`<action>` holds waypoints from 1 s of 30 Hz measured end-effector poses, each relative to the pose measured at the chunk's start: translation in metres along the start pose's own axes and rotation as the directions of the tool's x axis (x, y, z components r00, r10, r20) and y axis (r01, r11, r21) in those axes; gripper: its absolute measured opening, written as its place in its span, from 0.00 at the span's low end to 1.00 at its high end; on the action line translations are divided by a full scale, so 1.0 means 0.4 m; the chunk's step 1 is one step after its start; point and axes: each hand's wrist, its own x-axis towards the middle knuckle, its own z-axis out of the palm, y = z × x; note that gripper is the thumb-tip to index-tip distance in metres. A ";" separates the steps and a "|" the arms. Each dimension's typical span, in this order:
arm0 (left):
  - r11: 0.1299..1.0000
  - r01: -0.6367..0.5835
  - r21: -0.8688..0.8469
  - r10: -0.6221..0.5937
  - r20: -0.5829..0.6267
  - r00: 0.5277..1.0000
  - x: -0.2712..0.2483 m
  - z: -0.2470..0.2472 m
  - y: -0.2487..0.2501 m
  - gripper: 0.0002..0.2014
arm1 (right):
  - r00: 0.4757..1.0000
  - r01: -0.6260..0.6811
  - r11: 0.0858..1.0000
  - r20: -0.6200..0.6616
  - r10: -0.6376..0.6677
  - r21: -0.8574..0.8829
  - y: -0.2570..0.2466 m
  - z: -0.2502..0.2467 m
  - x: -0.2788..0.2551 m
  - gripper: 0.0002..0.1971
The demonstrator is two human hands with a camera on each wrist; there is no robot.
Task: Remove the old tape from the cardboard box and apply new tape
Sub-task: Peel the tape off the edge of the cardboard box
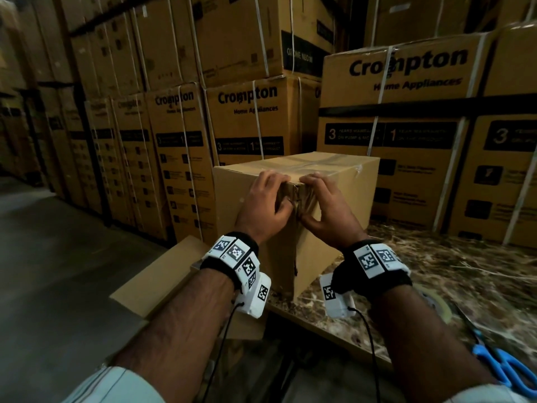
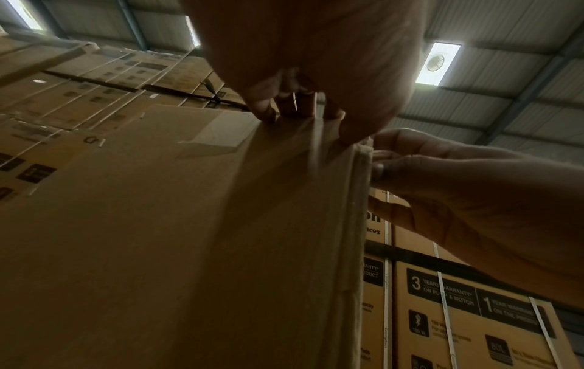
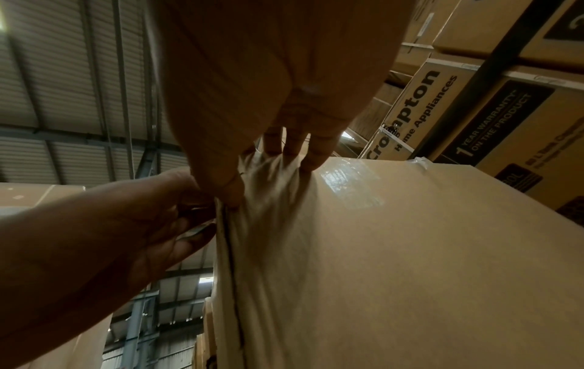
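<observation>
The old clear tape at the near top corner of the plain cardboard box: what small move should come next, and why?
Probably peel the wrinkled clear old tape downward with the right hand, while the left hand steadies the plain brown cardboard box. Both hands already sit at that corner, and the tape there looks loose.

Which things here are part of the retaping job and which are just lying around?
Part of the job:
cardboard box
old tape at its near corner
left hand
right hand
blue scissors

Lying about:
stacked Crompton cartons
flat cardboard
</observation>
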 end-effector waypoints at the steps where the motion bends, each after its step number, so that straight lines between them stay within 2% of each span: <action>1: 1.000 0.007 -0.008 -0.007 0.004 1.000 0.000 -0.001 0.000 0.22 | 1.000 -0.007 1.000 -0.001 0.007 0.001 -0.002 0.006 -0.001 0.33; 6: 1.000 -0.003 -0.023 0.003 0.012 1.000 0.002 -0.013 -0.005 0.21 | 0.999 -0.016 1.000 -0.034 0.016 -0.012 -0.023 0.014 -0.001 0.32; 12: 0.999 -0.031 -0.043 0.033 0.043 0.999 0.005 -0.033 -0.032 0.21 | 1.000 -0.008 0.997 -0.001 0.008 -0.076 -0.048 0.016 -0.007 0.35; 23: 1.000 0.004 -0.018 -0.003 0.019 1.000 0.001 -0.030 -0.015 0.20 | 0.991 -0.036 0.999 -0.127 0.031 -0.037 -0.057 0.059 0.005 0.31; 26: 1.000 -0.002 -0.022 0.002 0.019 1.000 -0.005 -0.032 -0.015 0.20 | 0.996 -0.002 1.000 -0.085 0.002 -0.002 -0.044 0.042 -0.003 0.32; 30: 1.000 -0.015 0.004 0.015 -0.008 1.000 -0.015 -0.025 -0.010 0.20 | 0.999 0.011 0.998 0.033 -0.013 0.063 -0.026 0.010 -0.016 0.36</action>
